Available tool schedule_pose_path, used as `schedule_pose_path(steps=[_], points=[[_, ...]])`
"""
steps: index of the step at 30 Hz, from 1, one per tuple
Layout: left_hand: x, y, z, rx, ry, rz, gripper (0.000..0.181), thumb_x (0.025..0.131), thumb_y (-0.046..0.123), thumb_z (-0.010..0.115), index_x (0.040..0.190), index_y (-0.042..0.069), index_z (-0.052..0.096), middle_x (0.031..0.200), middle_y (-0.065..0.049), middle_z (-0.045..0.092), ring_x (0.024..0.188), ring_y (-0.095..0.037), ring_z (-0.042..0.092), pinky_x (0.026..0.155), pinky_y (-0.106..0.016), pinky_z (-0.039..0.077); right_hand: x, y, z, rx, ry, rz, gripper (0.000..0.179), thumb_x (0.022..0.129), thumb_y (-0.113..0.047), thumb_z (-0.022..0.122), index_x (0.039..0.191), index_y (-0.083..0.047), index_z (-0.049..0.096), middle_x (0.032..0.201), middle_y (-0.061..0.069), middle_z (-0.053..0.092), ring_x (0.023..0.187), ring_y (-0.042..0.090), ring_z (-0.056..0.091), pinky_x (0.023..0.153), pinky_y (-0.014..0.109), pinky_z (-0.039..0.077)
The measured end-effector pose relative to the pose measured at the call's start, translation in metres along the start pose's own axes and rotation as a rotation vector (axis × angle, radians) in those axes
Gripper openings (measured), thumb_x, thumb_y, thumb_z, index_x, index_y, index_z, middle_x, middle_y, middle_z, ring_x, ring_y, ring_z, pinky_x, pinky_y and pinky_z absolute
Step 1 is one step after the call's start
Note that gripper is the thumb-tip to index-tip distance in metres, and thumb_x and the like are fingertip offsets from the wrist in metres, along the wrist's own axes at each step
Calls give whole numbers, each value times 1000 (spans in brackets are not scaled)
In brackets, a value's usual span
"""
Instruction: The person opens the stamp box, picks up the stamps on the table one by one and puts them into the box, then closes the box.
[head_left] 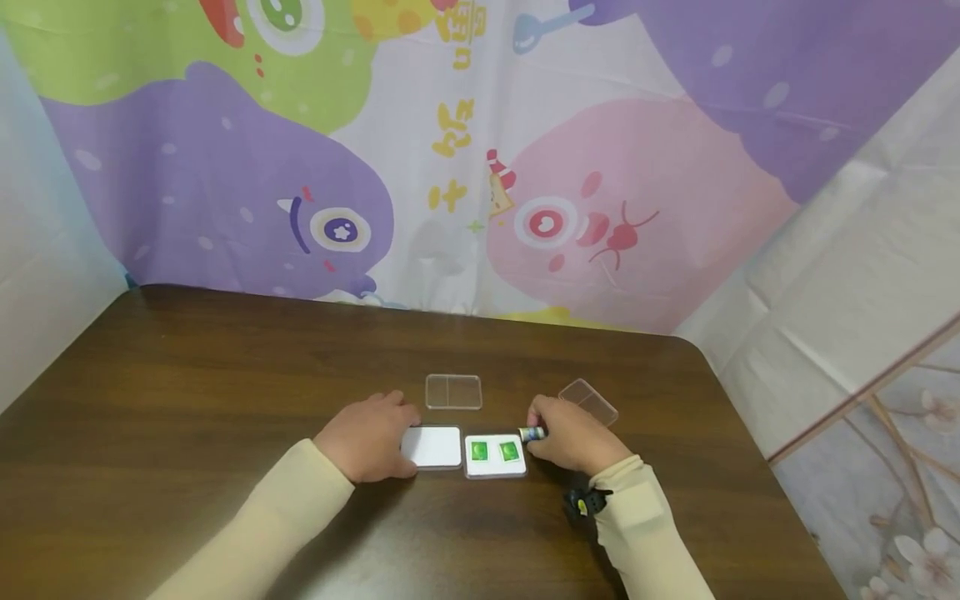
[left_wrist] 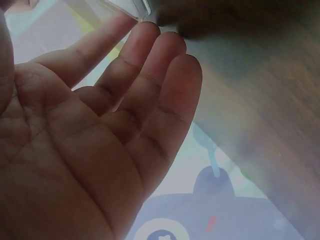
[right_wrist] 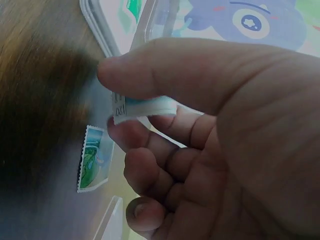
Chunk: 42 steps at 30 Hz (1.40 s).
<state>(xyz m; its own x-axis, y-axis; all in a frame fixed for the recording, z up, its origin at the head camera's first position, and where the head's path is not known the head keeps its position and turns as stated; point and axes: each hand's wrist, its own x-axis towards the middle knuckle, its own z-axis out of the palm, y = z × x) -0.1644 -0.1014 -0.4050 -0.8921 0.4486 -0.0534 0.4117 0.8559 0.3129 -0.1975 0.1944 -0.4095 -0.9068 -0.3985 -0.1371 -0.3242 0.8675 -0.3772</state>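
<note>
"So, what's leftmost?"
"Left hand (head_left: 367,439), fingers extended, touching a white case (head_left: 433,447); a nudge could skew it. At one o'clock from that, a clear lid (head_left: 453,392); at three, a stamp case (head_left: 494,468)."
"And the right hand (head_left: 576,437)?"
"Pinching a curved stamp (right_wrist: 147,107) at the stamp case's two o'clock; squeezing might crease it. Another lid (head_left: 597,406), at one o'clock, crowds that hand."
</note>
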Motion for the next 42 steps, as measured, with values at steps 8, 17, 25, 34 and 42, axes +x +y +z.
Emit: schedule_pose_path(steps=[8,17,25,34,42], points=[[3,6,7,-3,29,19,50,77,31,87,114,2,70,102,-10,62,87,-25,57,76,-44,52,-1,0,-2,19,9,24,30,92,-8,75,119,-9,63,101,6,69,87,17,63,79,41,54],[4,10,12,-47,50,51,51,78,33,88,116,2,71,103,-10,63,88,-25,58,77,-44,52,2,1,-4,1,30,19,4,103,-8,56,106,-6,55,85,2,57,72,16,53,67,36,46],[4,9,12,-63,48,46,50,78,32,88,115,3,70,103,-10,63,88,-24,57,77,-43,51,1,2,-4,96,-26,153,26,101,-23,58,119,-6,50,88,6,59,70,19,56,62,35,45],[5,8,13,-75,51,41,49,77,31,88,114,4,71,100,-7,61,85,-22,55,75,-41,50,1,3,-9,89,128,102,19,109,-21,43,109,-6,55,85,5,60,68,19,53,58,33,43],[5,7,11,-68,37,29,52,78,32,89,117,3,71,102,-8,62,86,-23,57,76,-42,51,0,6,-12,2,193,72,5,100,-17,69,100,-13,67,76,-3,58,76,19,51,61,33,42]])
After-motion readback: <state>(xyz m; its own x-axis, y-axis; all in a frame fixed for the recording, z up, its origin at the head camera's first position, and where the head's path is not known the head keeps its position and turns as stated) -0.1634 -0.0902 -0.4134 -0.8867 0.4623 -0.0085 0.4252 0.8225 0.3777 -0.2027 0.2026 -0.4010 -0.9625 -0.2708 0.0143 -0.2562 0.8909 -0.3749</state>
